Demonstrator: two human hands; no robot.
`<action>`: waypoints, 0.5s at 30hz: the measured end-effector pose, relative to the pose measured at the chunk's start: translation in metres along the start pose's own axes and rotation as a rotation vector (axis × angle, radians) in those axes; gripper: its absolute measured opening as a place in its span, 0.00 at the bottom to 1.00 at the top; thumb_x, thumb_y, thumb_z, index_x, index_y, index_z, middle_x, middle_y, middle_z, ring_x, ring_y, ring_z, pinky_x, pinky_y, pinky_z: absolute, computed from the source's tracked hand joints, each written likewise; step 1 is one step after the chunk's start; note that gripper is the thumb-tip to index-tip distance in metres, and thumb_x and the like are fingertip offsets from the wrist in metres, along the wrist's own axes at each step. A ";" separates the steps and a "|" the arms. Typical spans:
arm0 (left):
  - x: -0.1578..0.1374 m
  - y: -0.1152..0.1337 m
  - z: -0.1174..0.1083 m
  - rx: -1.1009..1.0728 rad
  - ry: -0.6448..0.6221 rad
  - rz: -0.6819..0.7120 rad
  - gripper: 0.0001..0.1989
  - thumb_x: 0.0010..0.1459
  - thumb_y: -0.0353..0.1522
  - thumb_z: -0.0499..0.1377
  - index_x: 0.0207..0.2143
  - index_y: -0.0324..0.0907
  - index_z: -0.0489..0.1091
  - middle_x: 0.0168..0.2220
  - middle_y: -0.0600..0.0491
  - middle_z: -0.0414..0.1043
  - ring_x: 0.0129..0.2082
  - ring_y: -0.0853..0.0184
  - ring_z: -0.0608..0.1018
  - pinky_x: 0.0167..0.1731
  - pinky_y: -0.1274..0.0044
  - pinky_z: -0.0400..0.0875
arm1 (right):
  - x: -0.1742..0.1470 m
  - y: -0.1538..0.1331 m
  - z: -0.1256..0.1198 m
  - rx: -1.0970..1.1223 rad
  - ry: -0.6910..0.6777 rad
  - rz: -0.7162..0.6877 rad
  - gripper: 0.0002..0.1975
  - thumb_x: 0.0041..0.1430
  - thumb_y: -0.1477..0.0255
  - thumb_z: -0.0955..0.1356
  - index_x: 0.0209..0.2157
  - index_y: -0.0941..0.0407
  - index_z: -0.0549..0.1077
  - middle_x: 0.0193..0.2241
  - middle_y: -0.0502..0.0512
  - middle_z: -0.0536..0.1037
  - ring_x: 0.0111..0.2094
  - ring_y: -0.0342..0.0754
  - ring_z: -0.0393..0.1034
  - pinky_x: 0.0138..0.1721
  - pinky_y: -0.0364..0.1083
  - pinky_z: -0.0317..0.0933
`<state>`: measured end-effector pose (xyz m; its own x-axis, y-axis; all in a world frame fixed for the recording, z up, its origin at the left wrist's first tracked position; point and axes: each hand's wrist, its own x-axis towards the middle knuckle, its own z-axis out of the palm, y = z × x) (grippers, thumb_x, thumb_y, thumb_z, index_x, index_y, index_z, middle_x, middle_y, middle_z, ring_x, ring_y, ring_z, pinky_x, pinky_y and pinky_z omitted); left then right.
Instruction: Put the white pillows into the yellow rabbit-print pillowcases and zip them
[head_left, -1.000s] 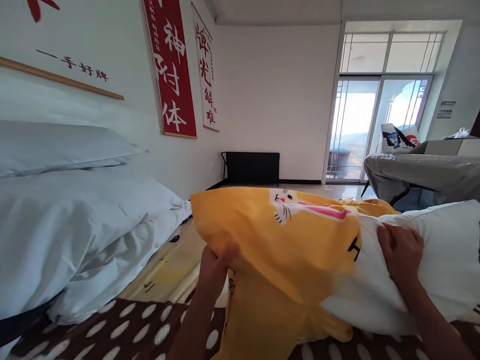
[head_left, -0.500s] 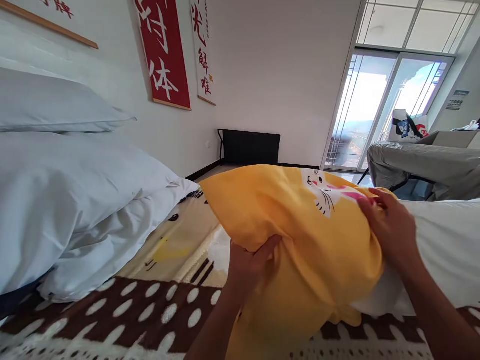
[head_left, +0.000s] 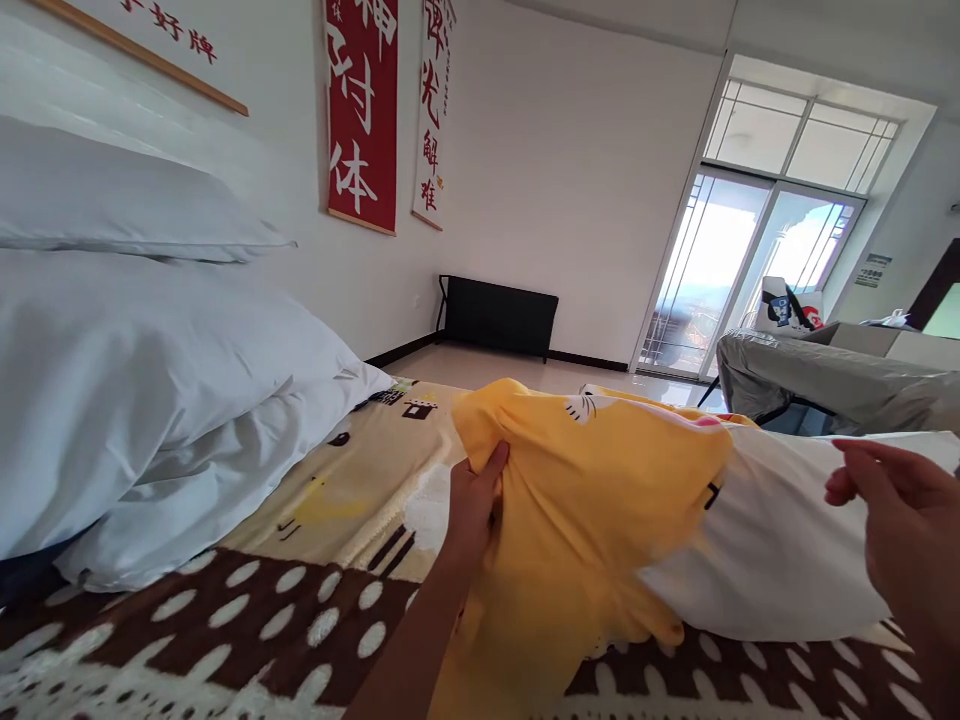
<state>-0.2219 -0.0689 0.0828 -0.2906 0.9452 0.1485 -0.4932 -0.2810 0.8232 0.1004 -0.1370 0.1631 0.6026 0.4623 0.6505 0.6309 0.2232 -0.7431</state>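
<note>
A yellow pillowcase point(head_left: 592, 500) with a white cat print bunches up in the middle of the bed. My left hand point(head_left: 474, 505) is closed on its left side, with the thumb on top of the fabric. From the right end of the case a white pillow point(head_left: 772, 570) sticks out; how far it reaches inside is hidden. My right hand point(head_left: 911, 535) hovers at the right, over the pillow's outer end and apart from the yellow cloth. Its fingers are curled together with nothing visible in them.
Underneath lies a patterned blanket point(head_left: 322, 490) with a brown, white-dotted border. White pillows point(head_left: 165, 360) are stacked at the left. Further off are a folded black frame point(head_left: 495, 315) against the wall, a covered table point(head_left: 832, 375) and a glass door point(head_left: 720, 270).
My right hand has let go of the pillowcase and moved right. The yellow fabric has slumped lower and more of the white pillow shows. My left hand keeps its grip. The view has shifted.
</note>
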 end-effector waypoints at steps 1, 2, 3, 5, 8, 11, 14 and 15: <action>0.001 -0.001 -0.001 -0.034 -0.004 -0.004 0.21 0.42 0.42 0.68 0.33 0.34 0.73 0.28 0.49 0.77 0.26 0.66 0.76 0.27 0.76 0.70 | 0.000 0.002 -0.004 0.045 -0.054 0.062 0.15 0.49 0.56 0.66 0.33 0.51 0.74 0.21 0.53 0.73 0.25 0.52 0.69 0.26 0.50 0.63; 0.001 -0.001 -0.001 -0.061 -0.002 -0.003 0.21 0.41 0.42 0.68 0.33 0.35 0.72 0.28 0.50 0.76 0.26 0.66 0.76 0.27 0.76 0.70 | 0.001 0.007 -0.005 0.096 -0.150 0.134 0.16 0.45 0.56 0.68 0.31 0.52 0.74 0.23 0.54 0.75 0.26 0.53 0.70 0.27 0.50 0.64; -0.001 -0.001 0.000 -0.079 0.000 0.003 0.21 0.41 0.41 0.69 0.33 0.35 0.72 0.28 0.50 0.76 0.25 0.67 0.76 0.26 0.77 0.69 | 0.001 0.015 -0.003 0.166 -0.273 0.211 0.17 0.42 0.56 0.70 0.30 0.54 0.74 0.25 0.56 0.77 0.28 0.53 0.71 0.28 0.50 0.65; -0.009 0.002 0.004 -0.094 -0.002 0.023 0.19 0.42 0.41 0.69 0.32 0.36 0.72 0.25 0.53 0.75 0.23 0.69 0.74 0.24 0.79 0.68 | 0.001 0.032 0.008 0.338 -0.509 0.347 0.19 0.39 0.57 0.73 0.30 0.57 0.76 0.32 0.59 0.79 0.33 0.54 0.73 0.31 0.50 0.67; -0.025 0.009 0.009 -0.085 -0.052 0.063 0.17 0.42 0.41 0.68 0.29 0.36 0.73 0.20 0.56 0.70 0.20 0.71 0.71 0.22 0.79 0.66 | -0.003 0.037 0.028 0.578 -0.660 0.451 0.19 0.43 0.58 0.72 0.35 0.57 0.77 0.38 0.60 0.79 0.38 0.53 0.73 0.33 0.48 0.67; -0.041 0.017 0.013 -0.004 -0.061 0.140 0.17 0.41 0.41 0.68 0.25 0.36 0.73 0.21 0.53 0.72 0.23 0.67 0.73 0.24 0.78 0.67 | -0.009 0.013 0.042 0.776 -0.826 0.541 0.16 0.47 0.59 0.71 0.32 0.56 0.76 0.31 0.57 0.79 0.30 0.49 0.72 0.31 0.47 0.67; -0.052 0.026 0.016 0.141 -0.006 0.233 0.16 0.40 0.41 0.67 0.20 0.37 0.72 0.21 0.51 0.72 0.25 0.64 0.73 0.24 0.77 0.67 | -0.010 -0.009 0.047 0.841 -0.900 0.656 0.13 0.46 0.60 0.73 0.23 0.56 0.72 0.20 0.51 0.74 0.18 0.42 0.64 0.22 0.43 0.62; -0.055 0.029 0.017 0.185 0.006 0.253 0.15 0.39 0.41 0.67 0.20 0.37 0.72 0.21 0.51 0.72 0.25 0.64 0.73 0.23 0.76 0.67 | -0.010 -0.009 0.047 0.837 -0.887 0.674 0.14 0.46 0.61 0.73 0.21 0.56 0.71 0.17 0.50 0.72 0.16 0.40 0.61 0.20 0.41 0.59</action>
<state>-0.2064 -0.1266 0.1074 -0.3907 0.8477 0.3587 -0.2468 -0.4719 0.8464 0.0656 -0.1034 0.1561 -0.0360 0.9980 0.0523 -0.3199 0.0381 -0.9467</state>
